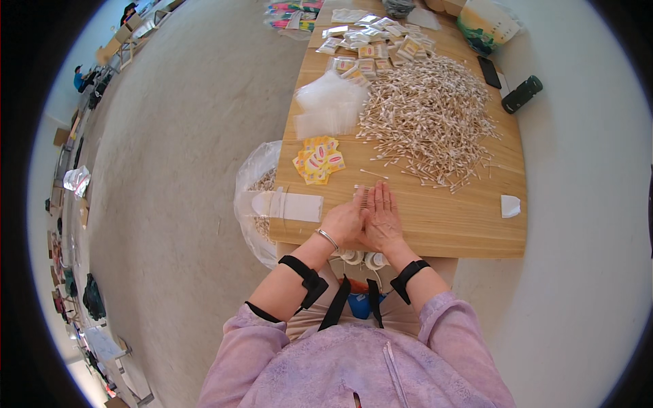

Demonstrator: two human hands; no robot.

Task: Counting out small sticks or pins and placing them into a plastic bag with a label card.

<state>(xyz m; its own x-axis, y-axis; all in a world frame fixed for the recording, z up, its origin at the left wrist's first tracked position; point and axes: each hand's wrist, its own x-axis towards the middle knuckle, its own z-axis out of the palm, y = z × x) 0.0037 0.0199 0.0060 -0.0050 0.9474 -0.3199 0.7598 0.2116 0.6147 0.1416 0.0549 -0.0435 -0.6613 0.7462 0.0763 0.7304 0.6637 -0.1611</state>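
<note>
A small row of cotton swabs (365, 196) is being held low on the wooden surface (442, 234), between the left hand (342, 221) and the right hand (383, 221); it seems to be being lined up. The right fingers are being held straight, side by side; whether anything is being pinched by the left fingers cannot be told, as they are being partly hidden. Even pressure from both sides seems to be being called for, so the ends stay level. Just beyond the fingers, a single swab (374, 174) is being borne by the surface. Farther off, a large swab pile (428, 122) is being flanked by clear bags (326, 102), yellow cards (318, 161) and filled packets (371, 51). The surface is being bordered by a pale wall (578, 204) and a grey floor (190, 149).
</note>
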